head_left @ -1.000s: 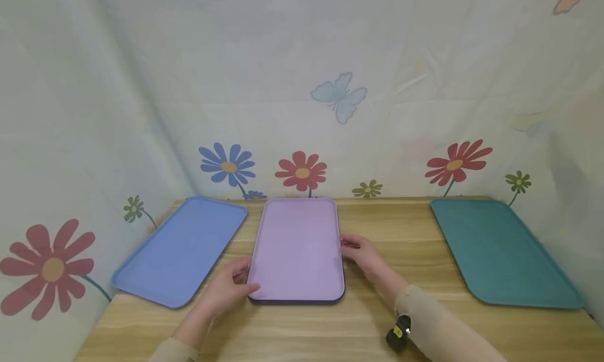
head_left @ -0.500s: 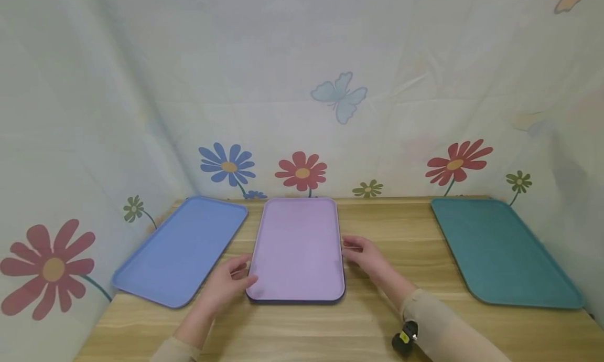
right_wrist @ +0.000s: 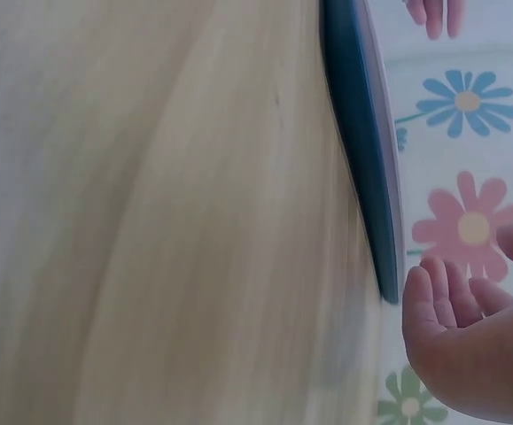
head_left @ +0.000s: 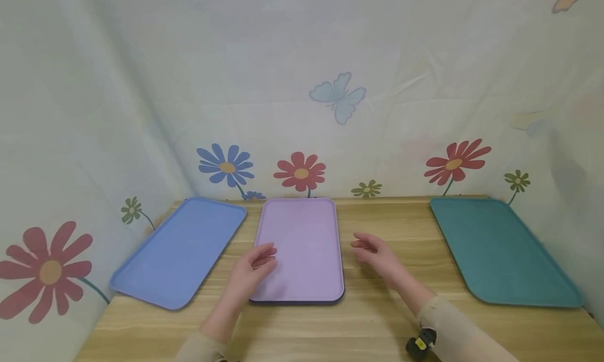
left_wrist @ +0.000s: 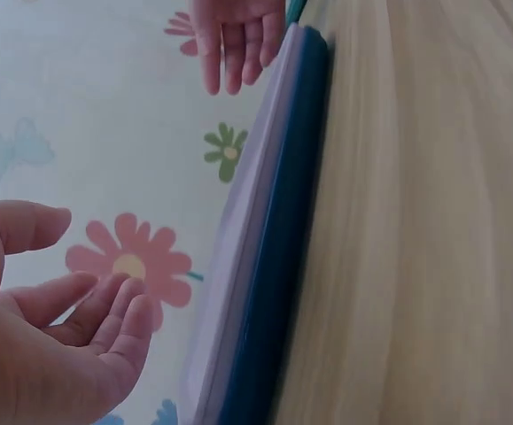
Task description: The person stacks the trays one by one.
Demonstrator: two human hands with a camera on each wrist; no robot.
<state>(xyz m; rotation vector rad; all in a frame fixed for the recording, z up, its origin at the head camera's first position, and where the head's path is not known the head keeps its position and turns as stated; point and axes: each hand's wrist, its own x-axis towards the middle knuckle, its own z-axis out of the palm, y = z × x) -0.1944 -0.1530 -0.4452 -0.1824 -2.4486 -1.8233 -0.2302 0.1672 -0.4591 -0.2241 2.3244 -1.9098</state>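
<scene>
A lilac tray (head_left: 306, 236) lies lengthwise on the wooden table. Beneath it shows the dark blue-teal edge of another tray (left_wrist: 278, 230), clearest in the two wrist views. My left hand (head_left: 250, 272) hovers over the lilac tray's left side, its fingers loosely bent and holding nothing; the left wrist view shows it raised clear of the rim. To the right of the stack my right hand (head_left: 379, 254) is held in the air with relaxed fingers, apart from the tray edge. The right wrist view also shows nothing in this right hand (right_wrist: 478, 341).
On the left a blue tray (head_left: 184, 252) lies at a slant. A green tray (head_left: 505, 252) lies on the right, slanting the other way. Behind the wooden table (head_left: 302, 330) hangs a pale curtain (head_left: 264, 63) with printed flowers and butterflies.
My left hand has left the lilac tray's lower left rim and come up and right over it. My right hand has drawn away rightward from the right edge. The trays have stayed put.
</scene>
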